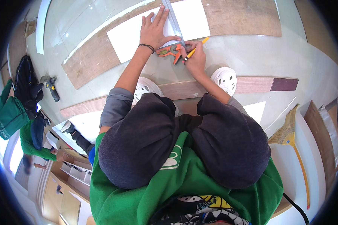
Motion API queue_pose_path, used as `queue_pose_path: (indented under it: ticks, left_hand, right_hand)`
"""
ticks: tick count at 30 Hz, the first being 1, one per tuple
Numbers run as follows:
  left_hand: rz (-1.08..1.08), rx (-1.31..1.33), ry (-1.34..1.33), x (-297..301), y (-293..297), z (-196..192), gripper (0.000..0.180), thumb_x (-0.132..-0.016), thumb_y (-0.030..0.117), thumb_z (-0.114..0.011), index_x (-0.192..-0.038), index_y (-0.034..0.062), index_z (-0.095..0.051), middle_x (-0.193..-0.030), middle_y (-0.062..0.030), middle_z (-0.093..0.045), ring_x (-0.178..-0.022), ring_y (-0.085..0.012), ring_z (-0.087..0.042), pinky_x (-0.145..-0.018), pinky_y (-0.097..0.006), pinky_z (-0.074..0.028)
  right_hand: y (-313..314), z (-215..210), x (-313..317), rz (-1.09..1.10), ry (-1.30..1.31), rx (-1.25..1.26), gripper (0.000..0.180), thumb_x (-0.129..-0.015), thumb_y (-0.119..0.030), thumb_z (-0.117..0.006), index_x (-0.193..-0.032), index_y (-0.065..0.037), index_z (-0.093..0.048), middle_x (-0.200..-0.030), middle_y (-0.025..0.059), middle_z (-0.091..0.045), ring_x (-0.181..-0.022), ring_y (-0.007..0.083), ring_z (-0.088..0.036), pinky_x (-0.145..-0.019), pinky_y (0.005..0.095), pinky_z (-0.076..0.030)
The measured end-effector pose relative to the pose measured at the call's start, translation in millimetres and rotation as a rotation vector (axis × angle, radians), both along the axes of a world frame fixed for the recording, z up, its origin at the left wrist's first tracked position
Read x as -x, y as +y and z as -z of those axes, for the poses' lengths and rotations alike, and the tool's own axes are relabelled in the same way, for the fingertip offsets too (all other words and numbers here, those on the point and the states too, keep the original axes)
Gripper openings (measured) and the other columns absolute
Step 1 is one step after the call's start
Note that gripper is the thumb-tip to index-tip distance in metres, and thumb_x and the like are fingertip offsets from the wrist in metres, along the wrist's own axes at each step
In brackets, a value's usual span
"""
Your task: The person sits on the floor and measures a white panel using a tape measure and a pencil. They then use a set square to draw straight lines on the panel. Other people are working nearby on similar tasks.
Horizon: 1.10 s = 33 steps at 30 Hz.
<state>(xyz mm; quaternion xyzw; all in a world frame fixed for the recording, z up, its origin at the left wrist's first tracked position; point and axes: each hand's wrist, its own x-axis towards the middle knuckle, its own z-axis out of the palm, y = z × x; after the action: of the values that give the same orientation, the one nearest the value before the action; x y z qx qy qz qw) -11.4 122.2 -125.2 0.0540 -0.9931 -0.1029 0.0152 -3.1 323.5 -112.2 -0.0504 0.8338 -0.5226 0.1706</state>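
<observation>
A white rectangular sheet (pixel 129 35) lies across a long plywood strip (pixel 244 17) on the floor. On the sheet rests a combination square, its steel rule (pixel 172 17) pointing away from me and its orange head (pixel 169 51) at the sheet's near edge. My left hand (pixel 156 30) is spread flat on the sheet with its thumb at the rule. A yellow pencil (pixel 197 48) slants through my right hand (pixel 194 60), whose fingertips are at the square's near end. The pencil's pinkish end is toward me.
A narrow wood strip (pixel 180 89) lies by my white clogs (pixel 224 78). At left are a cordless drill (pixel 52 89), a black bag (pixel 27 80) and a person in green (pixel 33 140). A broom (pixel 289 131) lies at right near boards (pixel 319 138).
</observation>
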Motion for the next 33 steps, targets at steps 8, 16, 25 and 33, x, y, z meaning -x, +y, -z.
queue_pose_path:
  ticks: [8, 16, 25, 33]
  left_hand:
    - [-0.002, -0.010, -0.009, 0.7, -1.1, 0.7, 0.128, -0.052, 0.092, -0.061, -0.151, 0.0155, -0.035, -0.159, -0.0061, -0.030, -0.136, -0.0411, -0.040, -0.114, -0.060, -0.027]
    - [-0.007, -0.021, -0.014, 0.8, -0.8, -3.8, 0.125, -0.053, 0.091, -0.061, -0.151, 0.0165, -0.036, -0.159, -0.0059, -0.029, -0.135, -0.0410, -0.040, -0.114, -0.060, -0.028]
    - [0.007, 0.016, -0.015, 2.8, -1.1, -3.4, 0.124, -0.054, 0.091, -0.061, -0.150, 0.0165, -0.037, -0.159, -0.0060, -0.029, -0.134, -0.0403, -0.040, -0.113, -0.060, -0.029]
    - [0.001, 0.004, -0.008, 1.6, -2.0, -1.0, 0.124, -0.054, 0.092, -0.059, -0.151, 0.0186, -0.036, -0.159, -0.0072, -0.029, -0.135, -0.0396, -0.040, -0.113, -0.059, -0.029]
  right_hand:
    - [0.4, -4.2, 2.1, -0.003, 0.009, 0.017, 0.034, -0.083, -0.020, -0.077, -0.098, -0.003, -0.052, -0.078, 0.0089, -0.060, -0.066, 0.0245, -0.062, -0.061, 0.0372, -0.049]
    - [-0.3, 0.4, 4.4, 0.003, 0.030, 0.024, 0.035, -0.083, -0.020, -0.077, -0.098, -0.003, -0.050, -0.076, 0.0083, -0.060, -0.065, 0.0246, -0.063, -0.060, 0.0374, -0.049]
    - [-0.8, -4.9, 6.4, -0.041, 0.057, -0.064, 0.035, -0.083, -0.018, -0.077, -0.097, -0.001, -0.049, -0.082, 0.0086, -0.064, -0.064, 0.0202, -0.063, -0.061, 0.0345, -0.050]
    - [0.3, 0.9, 7.1, -0.041, 0.051, -0.006, 0.037, -0.084, -0.022, -0.077, -0.098, -0.002, -0.049, -0.077, 0.0086, -0.062, -0.065, 0.0248, -0.062, -0.059, 0.0376, -0.048]
